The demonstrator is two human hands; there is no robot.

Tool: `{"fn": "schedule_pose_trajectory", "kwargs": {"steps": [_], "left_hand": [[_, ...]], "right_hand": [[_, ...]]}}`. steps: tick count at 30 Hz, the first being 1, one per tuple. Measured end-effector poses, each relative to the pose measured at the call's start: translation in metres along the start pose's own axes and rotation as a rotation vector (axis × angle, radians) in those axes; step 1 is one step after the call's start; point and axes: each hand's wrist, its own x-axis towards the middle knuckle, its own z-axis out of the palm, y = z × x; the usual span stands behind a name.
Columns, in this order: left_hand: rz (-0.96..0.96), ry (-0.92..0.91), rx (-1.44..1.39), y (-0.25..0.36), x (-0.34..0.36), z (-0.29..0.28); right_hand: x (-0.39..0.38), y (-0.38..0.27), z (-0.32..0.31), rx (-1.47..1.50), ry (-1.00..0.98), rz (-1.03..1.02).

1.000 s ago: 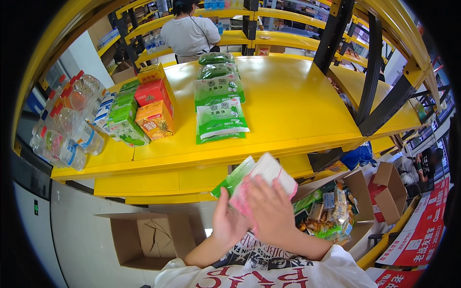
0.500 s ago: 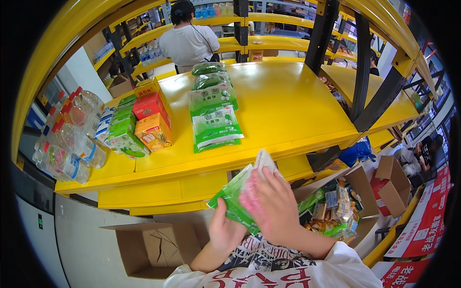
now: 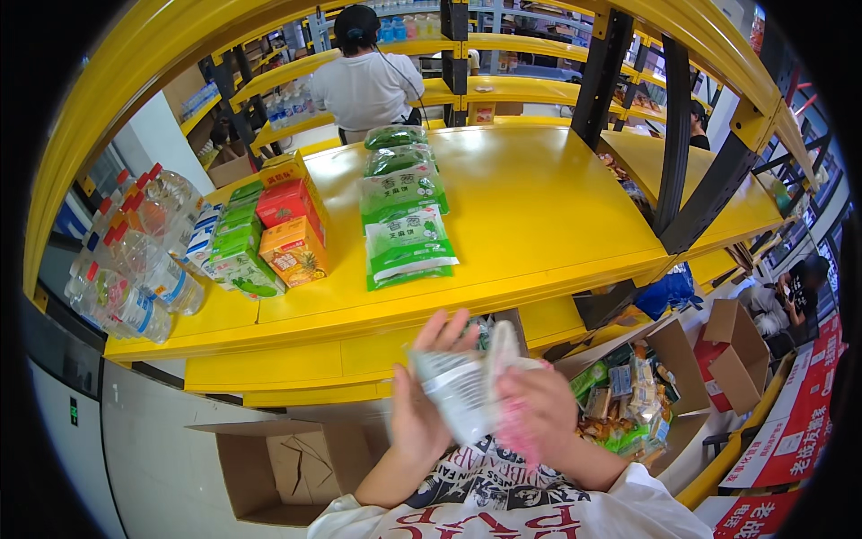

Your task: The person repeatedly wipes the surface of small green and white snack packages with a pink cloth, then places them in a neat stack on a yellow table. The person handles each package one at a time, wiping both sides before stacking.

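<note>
My left hand (image 3: pixel 420 409) holds a snack packet (image 3: pixel 456 393), its pale printed back turned up and blurred by motion. Bunched in my right hand (image 3: pixel 548 409) is a pink and white cloth (image 3: pixel 515 433), close against the packet's right edge. Beyond my hands, a row of green snack packets (image 3: pixel 409 238) lies overlapping on the yellow shelf (image 3: pixel 530 207). Left of that row stand drink cartons in green, red and orange (image 3: pixel 294 251). Clear plastic bottles (image 3: pixel 148 260) with mostly red caps fill the shelf's left end.
An open cardboard box (image 3: pixel 678 364) heaped with packaged snacks sits at my right. Another open box (image 3: pixel 269 472) is on the floor at left. Dark posts (image 3: pixel 673 135) rise at the shelf's right. A person in a white shirt (image 3: pixel 366 90) is beyond it.
The packet has been turned from its green front to its pale back. My right hand and the cloth have shifted slightly right and down, off the packet's front.
</note>
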Motion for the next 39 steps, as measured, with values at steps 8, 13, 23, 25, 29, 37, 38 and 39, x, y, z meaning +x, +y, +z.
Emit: {"fn": "schedule_pose_trajectory", "kwargs": {"steps": [8,13,23,25,29,37,38,39], "left_hand": [[-0.179,-0.115,-0.301,-0.002,0.011,-0.005],[-0.050,-0.068,-0.259,0.003,0.007,-0.002],[0.020,-0.094,-0.150,0.000,0.016,-0.003],[-0.003,-0.044,-0.172,0.000,0.013,-0.001],[0.085,-0.008,-0.228,0.009,0.019,-0.003],[0.076,-0.103,-0.289,0.016,0.020,0.001],[0.074,-0.118,-0.275,0.017,0.021,0.000],[0.072,-0.133,-0.261,0.018,0.021,-0.001]], "right_hand": [[0.010,-0.040,0.017,-0.030,-0.316,-0.035],[0.039,-0.023,0.011,0.055,-0.418,0.202],[0.021,-0.023,0.016,0.008,-0.402,0.018],[0.035,-0.021,0.013,0.063,-0.449,0.108],[0.023,-0.003,0.013,0.179,-0.341,0.272],[-0.005,0.004,0.019,0.548,0.190,0.501],[-0.011,0.008,0.017,0.693,0.262,0.511],[-0.012,0.011,0.014,0.837,0.334,0.519]]}}
